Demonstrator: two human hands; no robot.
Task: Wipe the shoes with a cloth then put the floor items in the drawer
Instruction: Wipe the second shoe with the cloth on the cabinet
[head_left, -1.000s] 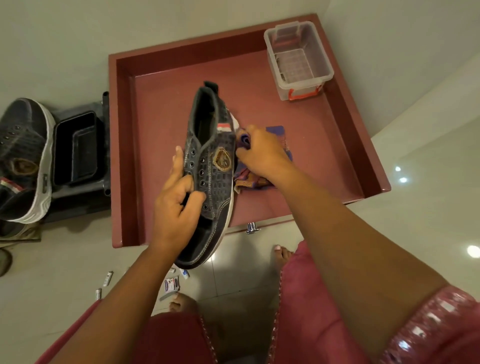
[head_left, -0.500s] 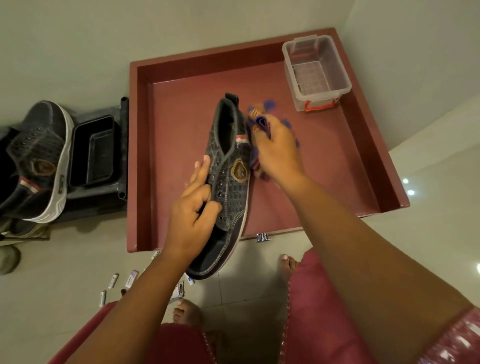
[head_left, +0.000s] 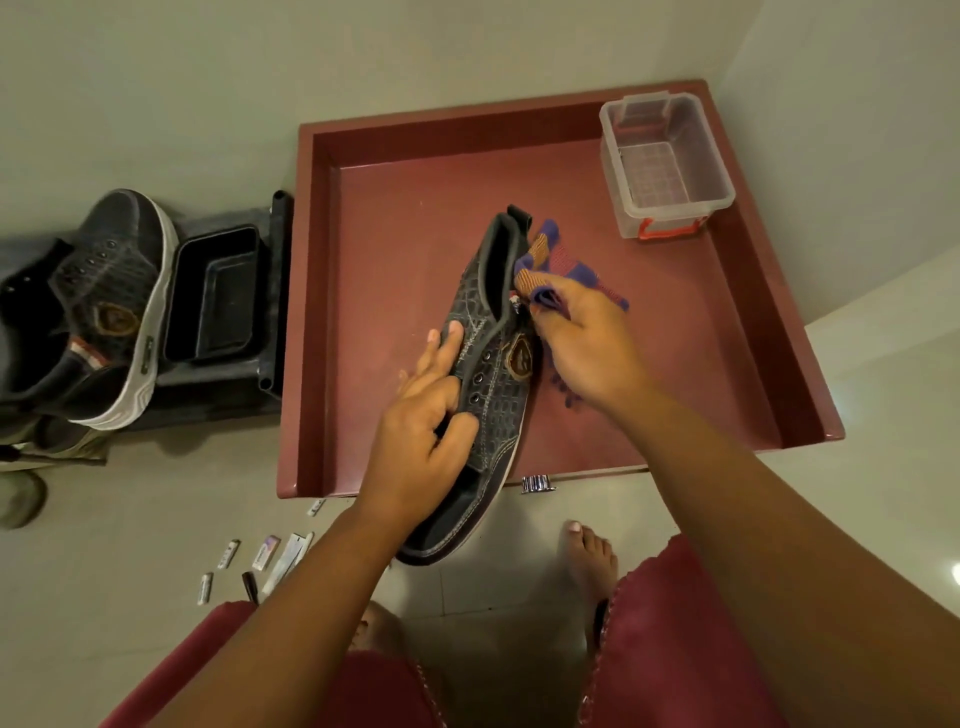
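A dark grey sneaker (head_left: 493, 374) with a brown badge is held over the open maroon drawer (head_left: 389, 249). My left hand (head_left: 421, 431) grips it around the laces, thumb over the tongue. My right hand (head_left: 582, 338) grips a purple and orange cloth (head_left: 545, 260) and presses it against the shoe's right side near the heel collar. The matching second sneaker (head_left: 114, 306) lies on the floor at the left. Several small items (head_left: 260, 561) lie scattered on the floor below the drawer's front left corner.
A clear plastic box (head_left: 665, 166) with a red latch sits in the drawer's far right corner. A black tray (head_left: 218, 296) stands between the second sneaker and the drawer. A metal knob (head_left: 537, 483) shows at the drawer front. My bare feet (head_left: 592, 561) stand on pale tiles.
My right hand has slid the cloth along the shoe's side toward the heel. My left hand keeps its grip on the shoe. The camera view shifted slightly.
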